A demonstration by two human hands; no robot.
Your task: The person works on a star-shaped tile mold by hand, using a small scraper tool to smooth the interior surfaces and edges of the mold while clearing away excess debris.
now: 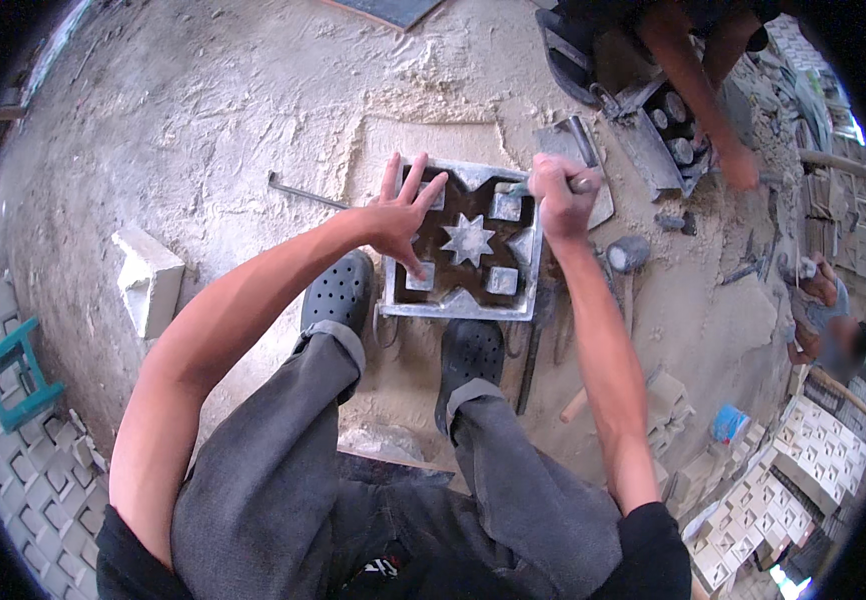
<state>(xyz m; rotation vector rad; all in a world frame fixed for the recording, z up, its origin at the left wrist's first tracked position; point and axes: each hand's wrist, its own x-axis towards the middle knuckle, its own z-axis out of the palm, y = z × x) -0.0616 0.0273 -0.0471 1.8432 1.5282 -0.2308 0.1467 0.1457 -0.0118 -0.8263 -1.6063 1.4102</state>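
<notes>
A square metal mould lies on the sandy floor between and just beyond my shoes, with a star-shaped block at its centre and square blocks near its corners. My left hand rests with fingers spread on the mould's left side, thumb by the lower left block. At the upper right corner, my right hand is closed around the handle of a small tool that looks like a brush. Its tip touches or hovers over the upper right block; I cannot tell which. My fingers partly hide the handle.
A trowel and a round-headed mallet lie right of the mould. Beyond, a co-worker's hand is beside another mould. A white block and a metal rod lie left. Patterned blocks are stacked lower right.
</notes>
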